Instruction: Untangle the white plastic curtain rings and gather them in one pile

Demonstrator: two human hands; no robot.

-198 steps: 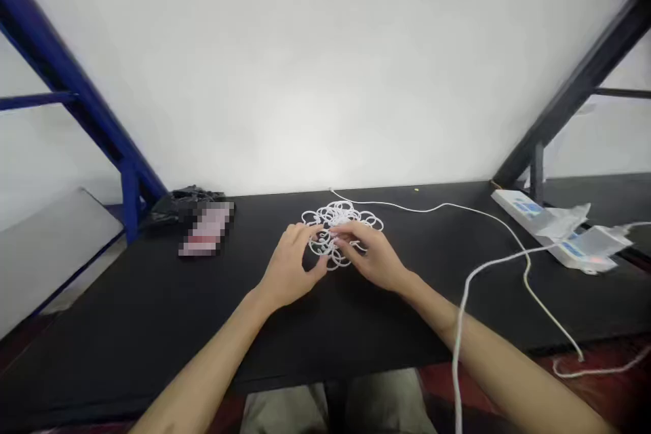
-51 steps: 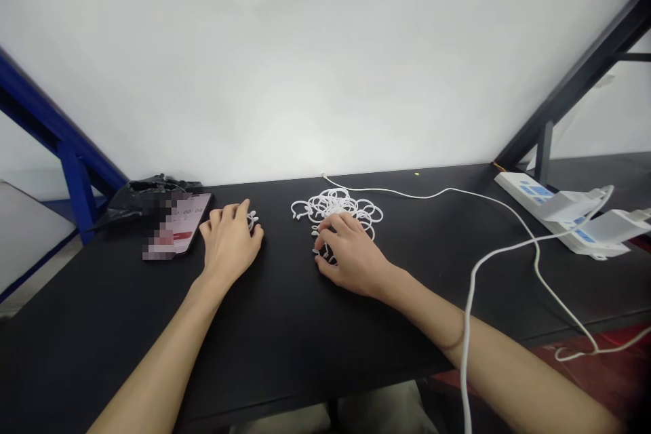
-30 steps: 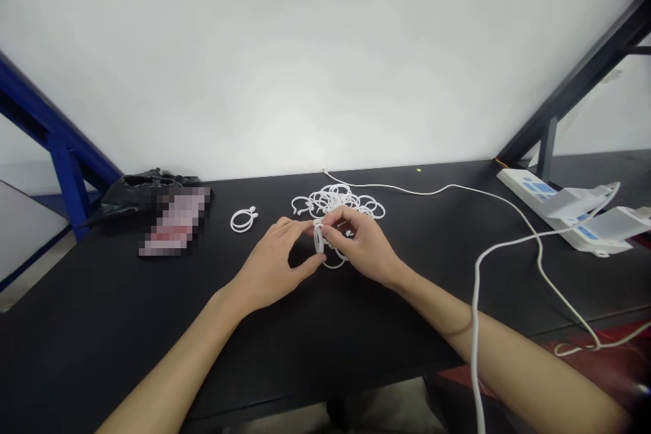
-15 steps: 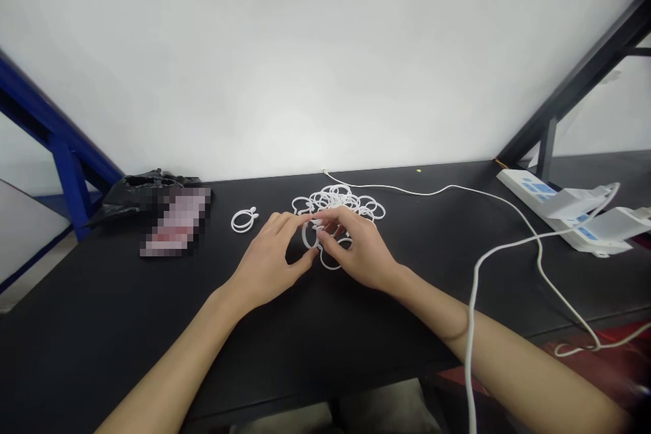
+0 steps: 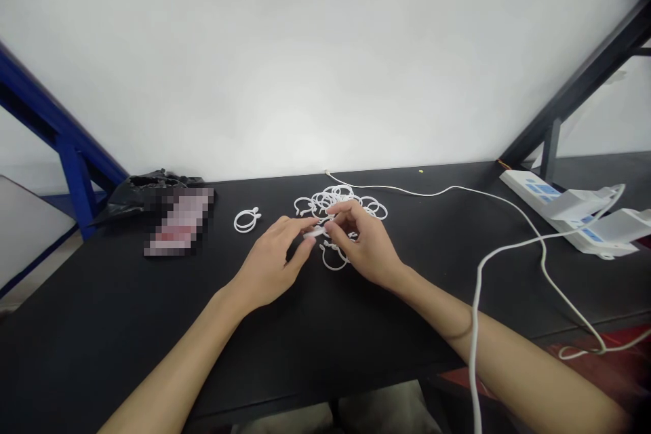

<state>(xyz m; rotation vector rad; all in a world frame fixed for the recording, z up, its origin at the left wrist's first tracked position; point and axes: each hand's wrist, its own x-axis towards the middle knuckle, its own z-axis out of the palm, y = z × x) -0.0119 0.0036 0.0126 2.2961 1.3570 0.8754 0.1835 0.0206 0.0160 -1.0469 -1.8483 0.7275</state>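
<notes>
My left hand (image 5: 272,259) and my right hand (image 5: 367,244) meet over the black table. Between their fingertips is a white curtain ring (image 5: 315,232), seen nearly edge-on and partly hidden by fingers. The left thumb and forefinger close on its left side, while the right thumb and fingers pinch its right side. Just behind my hands lies a tangled pile of white curtain rings (image 5: 373,206), some with small knobbed ends. Another loose ring (image 5: 334,268) rests below the right fingers. Off to the left, a pair of rings (image 5: 246,220) lies apart from the pile.
A black plastic bag (image 5: 127,200) and a blurred pinkish packet (image 5: 178,224) lie at the left. On the right is a white power strip (image 5: 559,217) with plugged-in adapters. A white cable (image 5: 475,325) loops across my right forearm. The wall (image 5: 325,61) stands behind the table (image 5: 305,352).
The ring between my hands has tipped from upright to nearly flat. My right fingers have shifted slightly right, and the left fingers have spread a little.
</notes>
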